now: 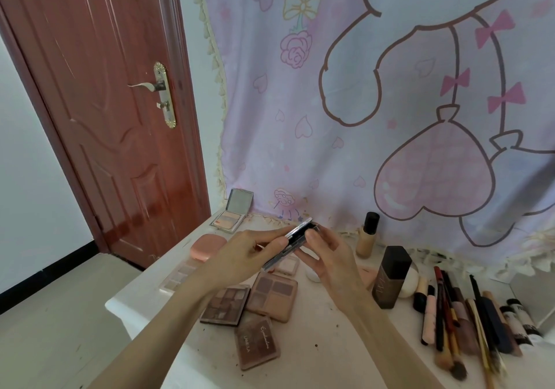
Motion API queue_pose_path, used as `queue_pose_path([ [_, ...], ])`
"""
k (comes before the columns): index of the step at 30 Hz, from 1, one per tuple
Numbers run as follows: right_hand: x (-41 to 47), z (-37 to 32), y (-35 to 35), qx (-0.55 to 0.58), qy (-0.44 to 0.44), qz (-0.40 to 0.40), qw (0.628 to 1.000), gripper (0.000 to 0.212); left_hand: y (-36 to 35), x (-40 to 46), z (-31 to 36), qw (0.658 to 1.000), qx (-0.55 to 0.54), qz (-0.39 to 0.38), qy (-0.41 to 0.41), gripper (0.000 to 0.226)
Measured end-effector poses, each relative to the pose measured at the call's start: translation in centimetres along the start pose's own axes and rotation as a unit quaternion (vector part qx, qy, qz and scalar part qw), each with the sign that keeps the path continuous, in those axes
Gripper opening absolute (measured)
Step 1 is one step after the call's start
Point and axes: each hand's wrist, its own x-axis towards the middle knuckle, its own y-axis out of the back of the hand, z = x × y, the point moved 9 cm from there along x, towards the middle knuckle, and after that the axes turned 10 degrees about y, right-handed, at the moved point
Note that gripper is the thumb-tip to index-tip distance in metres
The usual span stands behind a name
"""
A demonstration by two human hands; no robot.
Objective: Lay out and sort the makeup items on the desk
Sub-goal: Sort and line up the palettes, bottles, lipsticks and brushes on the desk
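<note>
Two hands hold one thin silver makeup case (295, 244) up in the air, over the middle of the white worktop (318, 340). The left hand (249, 256) pinches its near end, so that grip is closed around the case. The right hand (327, 256) curls around its far end and holds it too. The case looks partly open, with a dark inside.

Under the hands lie three brown eyeshadow palettes (270, 298), close together near the front edge. A round pink compact (208, 246) sits by the left edge. An open compact with a mirror (233, 213) stands at the back left corner. A pale foundation bottle (367, 235) and a dark bottle (392, 277) stand toward the back. Many brushes and pencils (459, 322) lie side by side at the right end.
</note>
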Motion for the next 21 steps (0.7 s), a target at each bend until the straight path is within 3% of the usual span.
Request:
queue_pose_path([
  [3, 0.2, 0.6, -0.2, 0.045, -0.025, -0.006, 0.999, 0.046, 0.7, 0.6, 0.0, 1.0, 0.008, -0.009, 0.02, 0.027],
  [6, 0.2, 1.6, -0.8, 0.116, -0.059, -0.028, 0.991, 0.069, 2.2, 1.6, -0.2, 0.999, 0.035, 0.018, 0.007, 0.053],
  [8, 0.0, 2.0, -1.3, 0.152, -0.08, -0.055, 0.984, 0.075, 3.2, 2.4, -0.8, 0.998, 0.058, 0.035, 0.021, 0.043],
  [15, -0.8, 2.9, -2.3, 0.163, -0.166, -0.116, 0.966, 0.057, 4.4, 3.9, -0.4, 0.995, 0.077, 0.058, 0.033, 0.026],
  [18, -0.5, 3.3, -1.3, 0.103, -0.17, -0.062, 0.978, 0.037, 4.3, 4.2, -0.7, 0.994, 0.08, 0.061, 0.037, 0.024],
  [21, 0.3, 3.7, 0.8, -0.031, -0.141, 0.028, 0.989, 0.026, 3.7, 4.7, -1.1, 0.996, 0.069, 0.056, 0.032, 0.024],
])
